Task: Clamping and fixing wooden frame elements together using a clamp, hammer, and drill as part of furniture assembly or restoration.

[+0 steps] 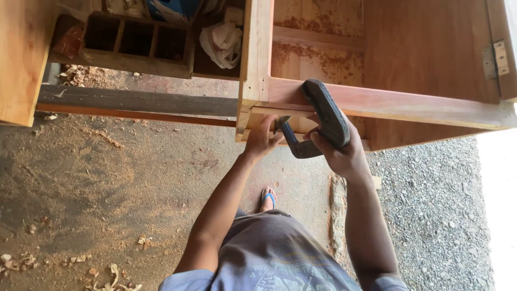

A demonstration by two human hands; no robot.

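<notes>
Head view looks down on a dirt floor strewn with wood shavings and sawdust, turning to grey gravel on the right, where bright daylight washes out the edge. A flat dark plank lies across the ground near the top left. Above it sits an open wooden crate with dividers, and beside the crate a crumpled white bag. A large plywood cabinet fills the upper right, with a metal hinge on its far side and sawdust scattered on its inner panels. A foot in a blue sandal stands on the dirt below.

Both hands work at the cabinet's front rail, where it meets an upright post. A grey metal clamp hooks over that rail. Its curved frame runs diagonally, its long axis going from the upper left on top of the rail down toward the lower right, then bending back left under the rail so that the open side faces the wood. The right hand is closed around the lower bend of the clamp's frame. The left hand is curled around the clamp's screw end just under the rail, fingers pinched on it, touching the underside of the wood.
</notes>
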